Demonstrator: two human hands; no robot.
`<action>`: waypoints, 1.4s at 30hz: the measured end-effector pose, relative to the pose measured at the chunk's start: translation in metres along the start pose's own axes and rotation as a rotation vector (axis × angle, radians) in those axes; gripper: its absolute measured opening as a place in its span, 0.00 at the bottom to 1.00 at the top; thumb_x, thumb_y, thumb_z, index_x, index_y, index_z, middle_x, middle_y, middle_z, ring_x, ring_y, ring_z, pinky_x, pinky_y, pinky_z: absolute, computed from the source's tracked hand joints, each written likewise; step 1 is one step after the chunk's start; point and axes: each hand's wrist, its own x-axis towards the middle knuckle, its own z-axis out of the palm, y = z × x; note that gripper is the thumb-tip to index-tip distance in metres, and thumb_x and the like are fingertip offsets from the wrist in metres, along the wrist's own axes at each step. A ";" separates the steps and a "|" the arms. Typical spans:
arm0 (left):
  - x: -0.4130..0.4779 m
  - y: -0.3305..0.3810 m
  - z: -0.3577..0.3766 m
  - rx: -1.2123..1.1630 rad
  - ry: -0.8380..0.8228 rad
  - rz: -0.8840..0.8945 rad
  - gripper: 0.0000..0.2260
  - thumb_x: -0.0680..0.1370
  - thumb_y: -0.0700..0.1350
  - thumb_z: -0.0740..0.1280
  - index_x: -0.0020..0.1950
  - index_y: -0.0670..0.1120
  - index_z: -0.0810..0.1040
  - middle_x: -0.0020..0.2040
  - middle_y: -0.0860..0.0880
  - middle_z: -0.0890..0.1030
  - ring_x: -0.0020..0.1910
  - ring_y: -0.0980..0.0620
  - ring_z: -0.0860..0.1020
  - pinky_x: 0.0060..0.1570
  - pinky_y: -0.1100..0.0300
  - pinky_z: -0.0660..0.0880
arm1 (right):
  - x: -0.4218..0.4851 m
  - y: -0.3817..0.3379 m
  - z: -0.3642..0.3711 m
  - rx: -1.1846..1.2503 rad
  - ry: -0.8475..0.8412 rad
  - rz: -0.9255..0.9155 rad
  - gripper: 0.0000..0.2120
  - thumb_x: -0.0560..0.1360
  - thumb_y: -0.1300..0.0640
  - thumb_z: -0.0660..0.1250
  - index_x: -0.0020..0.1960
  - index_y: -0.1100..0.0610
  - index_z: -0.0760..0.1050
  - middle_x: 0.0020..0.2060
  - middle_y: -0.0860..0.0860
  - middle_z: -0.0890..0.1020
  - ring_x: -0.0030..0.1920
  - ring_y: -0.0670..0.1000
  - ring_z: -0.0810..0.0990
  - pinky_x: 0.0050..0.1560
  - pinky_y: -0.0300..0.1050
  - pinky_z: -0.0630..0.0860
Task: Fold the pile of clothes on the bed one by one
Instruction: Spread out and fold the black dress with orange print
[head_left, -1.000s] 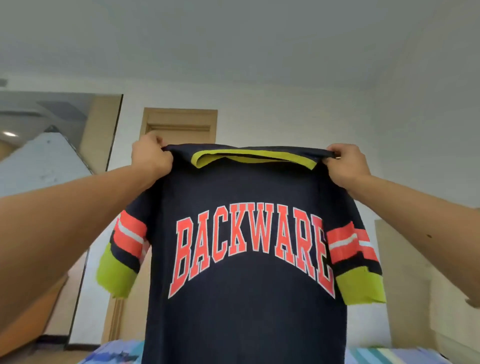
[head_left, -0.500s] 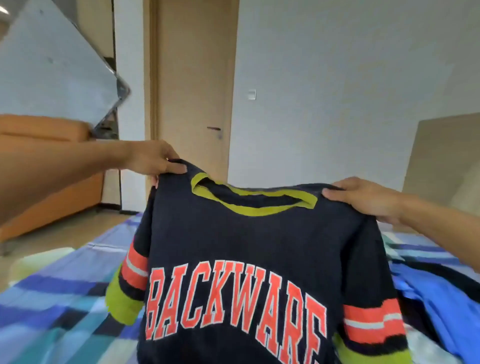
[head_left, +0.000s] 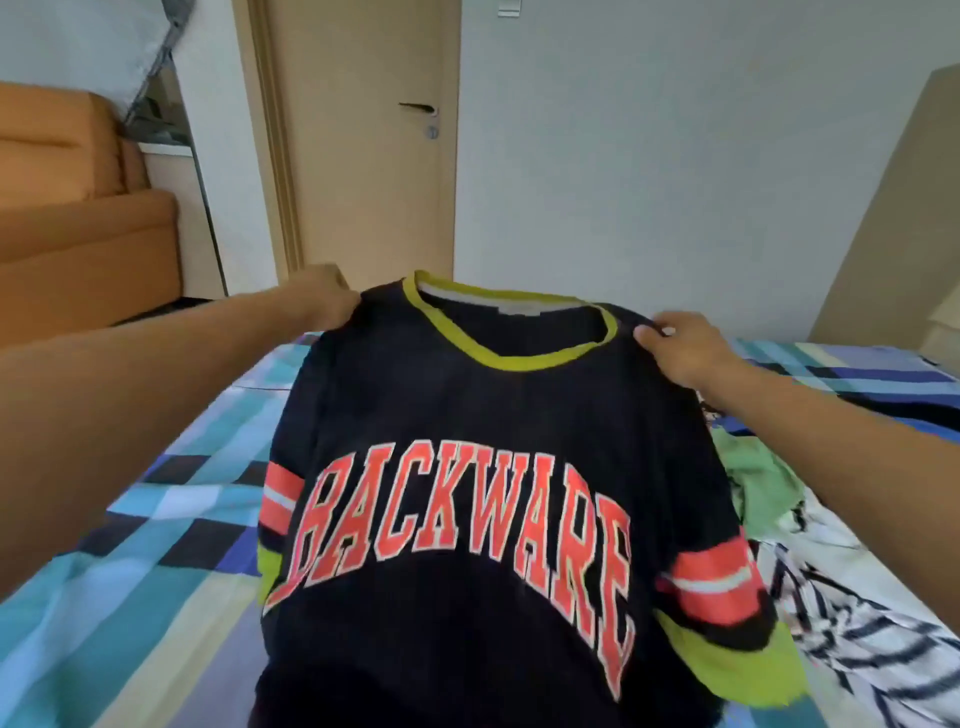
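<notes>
Gripping the navy T-shirt (head_left: 467, 405) by its shoulders, I have my left hand (head_left: 324, 299) curled round the fabric on one side of the yellow-green collar. My right hand (head_left: 680, 345) pinches the other shoulder, thumb on top. Both hands are full and neither has a finger to spare.

The shirt hangs spread between them over the bed (head_left: 171, 545), orange lettering towards me, with both striped sleeves out at the sides. Its hem runs off the bottom of the view, so I cannot tell whether it touches the bedcover.

By my reading no fold has been made in this shirt yet. It has to be laid flat, the sleeves turned in and the body doubled over.

More work waits just beside it, under my right forearm. A green garment (head_left: 753, 478) and a black-and-white striped garment (head_left: 857, 623) lie crumpled together on the checked blue cover. No folded stack shows anywhere in view, so I cannot say how many pieces, if any, are finished. At least three are left, counting the one in my hands.

Beyond the bed stand a closed door (head_left: 363, 156) and an orange sofa (head_left: 78, 218).
</notes>
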 end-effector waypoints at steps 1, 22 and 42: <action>0.009 0.009 0.004 -0.041 0.067 -0.022 0.26 0.80 0.51 0.64 0.73 0.38 0.66 0.67 0.37 0.72 0.65 0.35 0.72 0.58 0.48 0.72 | 0.017 -0.007 0.003 0.039 0.056 0.002 0.23 0.81 0.45 0.64 0.70 0.58 0.70 0.64 0.60 0.76 0.67 0.61 0.74 0.59 0.49 0.71; -0.214 -0.112 0.128 0.168 -0.851 -0.084 0.30 0.64 0.77 0.65 0.54 0.57 0.69 0.40 0.53 0.79 0.33 0.56 0.77 0.34 0.64 0.75 | -0.191 0.170 0.042 -0.208 -0.670 0.079 0.44 0.53 0.42 0.81 0.65 0.48 0.67 0.57 0.43 0.75 0.57 0.44 0.77 0.57 0.42 0.76; -0.200 -0.063 0.150 -1.103 -0.150 -0.313 0.11 0.80 0.41 0.66 0.63 0.45 0.78 0.57 0.45 0.83 0.55 0.48 0.81 0.44 0.57 0.79 | -0.180 0.126 0.061 0.724 -0.256 0.554 0.12 0.84 0.51 0.59 0.58 0.53 0.80 0.52 0.52 0.86 0.50 0.51 0.84 0.40 0.42 0.80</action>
